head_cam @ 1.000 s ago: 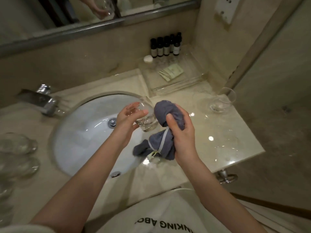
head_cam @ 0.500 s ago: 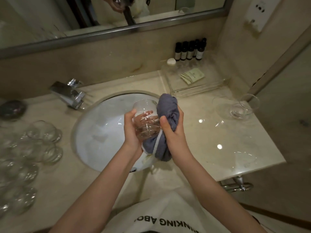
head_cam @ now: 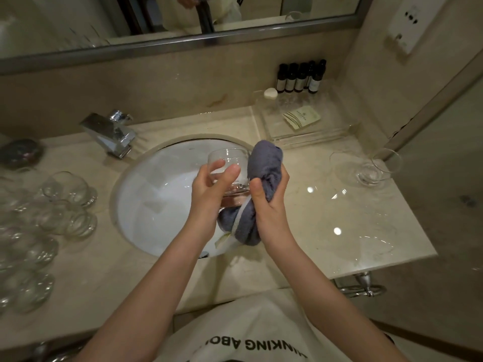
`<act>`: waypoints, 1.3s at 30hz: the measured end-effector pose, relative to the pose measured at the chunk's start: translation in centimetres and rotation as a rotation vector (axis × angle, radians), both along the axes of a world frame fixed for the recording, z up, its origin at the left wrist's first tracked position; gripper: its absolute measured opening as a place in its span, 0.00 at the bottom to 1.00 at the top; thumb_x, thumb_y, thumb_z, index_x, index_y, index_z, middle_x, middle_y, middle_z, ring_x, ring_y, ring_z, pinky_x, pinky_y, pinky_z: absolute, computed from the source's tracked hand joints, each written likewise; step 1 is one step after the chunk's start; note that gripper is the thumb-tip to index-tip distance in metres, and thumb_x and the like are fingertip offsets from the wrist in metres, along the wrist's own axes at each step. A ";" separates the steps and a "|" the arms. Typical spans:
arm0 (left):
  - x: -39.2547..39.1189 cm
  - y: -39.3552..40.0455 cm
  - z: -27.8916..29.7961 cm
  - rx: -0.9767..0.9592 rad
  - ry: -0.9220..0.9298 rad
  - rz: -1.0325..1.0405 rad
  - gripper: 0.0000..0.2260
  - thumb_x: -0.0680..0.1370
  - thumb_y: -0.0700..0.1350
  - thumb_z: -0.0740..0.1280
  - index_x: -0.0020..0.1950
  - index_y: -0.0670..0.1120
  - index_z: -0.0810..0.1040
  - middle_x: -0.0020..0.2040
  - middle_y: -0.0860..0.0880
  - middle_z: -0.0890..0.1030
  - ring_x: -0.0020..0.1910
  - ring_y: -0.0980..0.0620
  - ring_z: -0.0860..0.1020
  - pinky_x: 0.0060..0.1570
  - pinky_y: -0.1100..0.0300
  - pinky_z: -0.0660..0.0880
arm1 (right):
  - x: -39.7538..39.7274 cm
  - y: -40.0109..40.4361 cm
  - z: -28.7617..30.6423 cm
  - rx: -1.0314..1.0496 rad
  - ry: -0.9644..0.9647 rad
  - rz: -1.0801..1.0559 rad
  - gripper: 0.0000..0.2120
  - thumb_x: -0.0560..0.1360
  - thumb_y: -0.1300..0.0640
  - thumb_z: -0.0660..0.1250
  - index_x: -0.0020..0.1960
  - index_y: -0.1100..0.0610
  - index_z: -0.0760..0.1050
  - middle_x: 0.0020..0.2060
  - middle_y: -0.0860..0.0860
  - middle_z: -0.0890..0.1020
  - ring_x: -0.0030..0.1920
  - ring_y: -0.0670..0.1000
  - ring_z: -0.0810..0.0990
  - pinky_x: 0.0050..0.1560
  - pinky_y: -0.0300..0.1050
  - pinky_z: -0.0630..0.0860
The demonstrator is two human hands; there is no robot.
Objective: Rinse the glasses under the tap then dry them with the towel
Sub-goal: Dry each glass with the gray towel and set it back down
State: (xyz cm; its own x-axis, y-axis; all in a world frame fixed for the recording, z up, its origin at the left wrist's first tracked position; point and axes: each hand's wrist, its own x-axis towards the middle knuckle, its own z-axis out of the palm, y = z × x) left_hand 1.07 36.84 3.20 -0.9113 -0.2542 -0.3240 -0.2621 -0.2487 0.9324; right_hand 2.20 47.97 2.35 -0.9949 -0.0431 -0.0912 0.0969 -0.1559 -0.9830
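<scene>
Over the sink basin (head_cam: 156, 205) the left hand (head_cam: 209, 189) is holding a clear glass (head_cam: 230, 165), its fingers (head_cam: 230, 172) curled around the wall with the rim tilted up and away, while the right hand (head_cam: 269, 202) is gripping a bunched grey towel (head_cam: 264, 165), thumb and fingers wrapped tight around it, and pressing it against the side of the glass. The glass is looking thin-walled, rigid and probably wet, so it is likely slippery and breakable over hard porcelain; holding it around the lower body near the thick base, as the left hand is doing, seems the safest hold, and squeezing the rim would be riskier. The towel is soft and is folding easily into the hand, so it can be pushed inside the bowl. How far the towel is reaching around the glass is hidden behind it. More glasses (head_cam: 68, 189) are lying on the table (head_cam: 339, 244) to the left, blurred and overlapping, so their number is hard to make out; one glass on its side (head_cam: 371, 171) is lying well apart to the right. No water is visibly running from the tap (head_cam: 109, 134).
</scene>
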 end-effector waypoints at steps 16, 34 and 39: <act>2.6 1.3 1.3 -0.105 -0.045 0.052 0.29 0.71 0.57 0.71 0.67 0.51 0.66 0.56 0.50 0.78 0.50 0.52 0.82 0.52 0.58 0.79 | 1.7 -0.6 0.9 -0.038 -0.071 -0.014 0.30 0.71 0.39 0.58 0.69 0.38 0.51 0.68 0.48 0.70 0.67 0.48 0.72 0.67 0.45 0.71; 3.8 -2.4 0.8 0.282 -0.103 0.081 0.33 0.67 0.60 0.67 0.63 0.39 0.73 0.52 0.41 0.83 0.45 0.48 0.85 0.41 0.57 0.81 | 1.7 -2.8 0.4 -0.102 -0.189 -0.027 0.33 0.74 0.38 0.56 0.76 0.43 0.52 0.66 0.47 0.72 0.66 0.51 0.73 0.67 0.52 0.72; 4.4 -4.4 0.7 0.617 -0.131 0.046 0.24 0.70 0.59 0.65 0.59 0.44 0.76 0.54 0.40 0.80 0.45 0.44 0.82 0.42 0.53 0.82 | 1.9 -3.2 -0.1 -0.089 -0.148 -0.034 0.24 0.78 0.44 0.63 0.71 0.41 0.60 0.69 0.49 0.72 0.67 0.50 0.73 0.69 0.53 0.70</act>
State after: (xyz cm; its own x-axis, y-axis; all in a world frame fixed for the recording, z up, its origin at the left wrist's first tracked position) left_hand 5.52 32.44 3.88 -0.8468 -0.0226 -0.5315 -0.3409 -0.7440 0.5747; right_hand 4.06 44.78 2.26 -0.9720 -0.0245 -0.2337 0.2324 -0.2477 -0.9405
